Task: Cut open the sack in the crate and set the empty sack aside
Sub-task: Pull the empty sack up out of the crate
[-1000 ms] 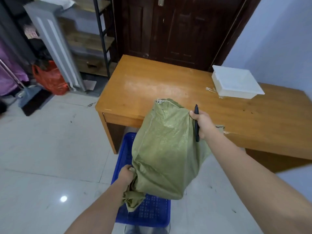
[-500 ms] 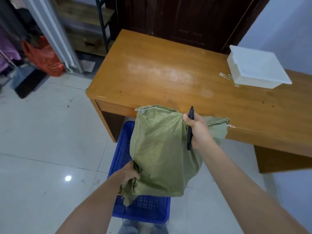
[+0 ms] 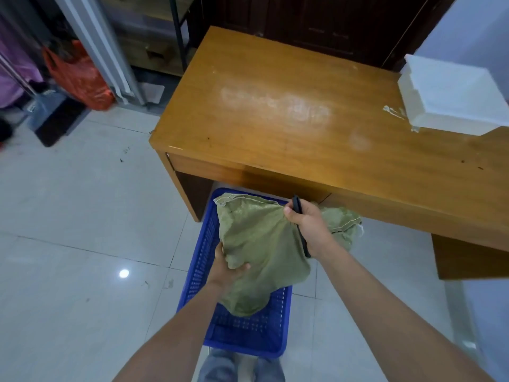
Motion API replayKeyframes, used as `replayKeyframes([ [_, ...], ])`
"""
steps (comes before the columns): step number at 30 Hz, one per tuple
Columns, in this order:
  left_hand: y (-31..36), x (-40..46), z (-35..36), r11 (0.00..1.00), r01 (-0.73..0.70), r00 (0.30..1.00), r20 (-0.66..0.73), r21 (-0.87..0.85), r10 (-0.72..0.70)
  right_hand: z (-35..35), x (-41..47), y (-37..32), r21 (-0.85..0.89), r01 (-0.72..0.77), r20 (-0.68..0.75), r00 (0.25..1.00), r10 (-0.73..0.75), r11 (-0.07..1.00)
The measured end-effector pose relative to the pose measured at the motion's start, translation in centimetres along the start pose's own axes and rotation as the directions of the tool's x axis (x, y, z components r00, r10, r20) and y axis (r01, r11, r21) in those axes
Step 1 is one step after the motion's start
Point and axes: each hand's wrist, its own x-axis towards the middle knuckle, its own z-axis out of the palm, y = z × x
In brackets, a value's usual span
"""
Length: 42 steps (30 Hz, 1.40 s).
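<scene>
A green woven sack (image 3: 259,244) hangs bulging over a blue plastic crate (image 3: 248,332) on the floor, its lower end dipping into the crate. My left hand (image 3: 227,267) grips the sack's left side from below. My right hand (image 3: 309,227) clutches the sack's upper edge together with a slim black cutter (image 3: 298,216), whose blade end is hidden. The sack's stitched mouth trails to the right of my right hand.
A wooden desk (image 3: 289,119) stands just beyond the crate, with a white lidded box (image 3: 451,97) at its right end. An orange bag (image 3: 80,78), a dustpan and shelving are at the far left. Pale tiled floor surrounds the crate; my feet are at its near end.
Both hands have lowered the sack from desk height down toward the crate. My left hand shifted from the bottom corner to the sack's side. The view tilted downward.
</scene>
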Motion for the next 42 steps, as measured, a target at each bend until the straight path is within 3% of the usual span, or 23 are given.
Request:
replayKeyframes([
  [3, -0.5, 0.1, -0.3, 1.000, 0.005, 1.000, -0.024, -0.006, -0.005, 0.5, 0.1, 0.4, -0.061, 0.005, 0.008, 1.000, -0.005, 0.998],
  [5, -1.4, 0.7, -1.0, 0.996, -0.030, 0.995, -0.097, 0.085, 0.038, 0.9, 0.1, 0.2, -0.114, 0.025, 0.018, 1.000, -0.023, 0.993],
  [7, -0.7, 0.3, -1.5, 0.982, -0.090, 0.978, -0.173, 0.168, 0.119, 1.3, 0.0, 0.0, -0.181, 0.055, 0.045, 0.998, -0.048, 0.982],
  [11, 4.7, -2.2, -2.0, 0.933, -0.316, 0.901, -0.252, 0.172, 0.352, 1.8, -0.2, 0.1, -0.249, 0.074, 0.089, 0.995, -0.053, 0.966],
  [14, 8.6, -3.1, -2.8, 0.776, -0.476, 0.765, -0.241, 0.415, 0.598, 1.9, -0.5, 0.1, -0.252, 0.069, 0.099, 0.994, -0.045, 0.965],
  [17, 11.9, -3.6, -3.6, 0.501, -0.537, 0.591, -0.121, 0.679, 0.798, 1.9, -0.9, -0.3, -0.272, 0.089, 0.133, 0.990, -0.054, 0.958],
  [18, 13.0, -3.7, -3.7, 0.398, -0.531, 0.571, -0.031, 0.748, 0.821, 1.9, -1.0, -0.5, -0.275, 0.099, 0.146, 0.987, -0.060, 0.956],
  [21, 15.6, -3.7, -3.7, 0.210, -0.503, 0.687, 0.241, 0.838, 0.685, 1.8, -1.2, -1.3, -0.260, 0.126, 0.134, 0.986, -0.094, 0.957],
  [24, 16.6, -4.3, -3.1, 0.206, -0.500, 0.751, 0.303, 0.841, 0.587, 1.3, -1.5, -1.3, -0.306, 0.143, 0.127, 0.986, -0.108, 0.941],
  [27, 16.2, -4.7, -2.4, 0.176, -0.503, 0.751, 0.326, 0.846, 0.575, 0.5, -1.6, -0.5, -0.334, 0.171, 0.122, 0.983, -0.137, 0.927],
  [31, 15.9, -5.7, -2.7, 0.192, -0.537, 0.733, 0.342, 0.821, 0.588, -1.6, -0.5, 1.1, -0.501, 0.175, 0.054, 0.984, -0.171, 0.848],
  [35, 16.4, -7.2, -3.1, 0.257, -0.550, 0.726, 0.303, 0.795, 0.618, -3.7, -0.8, 2.9, -0.711, 0.080, 0.131, 0.991, 0.020, 0.698],
  [38, 17.1, -8.1, -3.2, 0.296, -0.518, 0.765, 0.279, 0.803, 0.581, -3.1, -3.0, 3.8, -0.723, 0.061, 0.197, 0.973, 0.120, 0.688],
  [42, 18.1, -8.6, -3.4, 0.372, -0.479, 0.804, 0.227, 0.795, 0.550, -1.9, -3.9, 4.8, -0.797, 0.129, 0.143, 0.989, -0.024, 0.590],
])
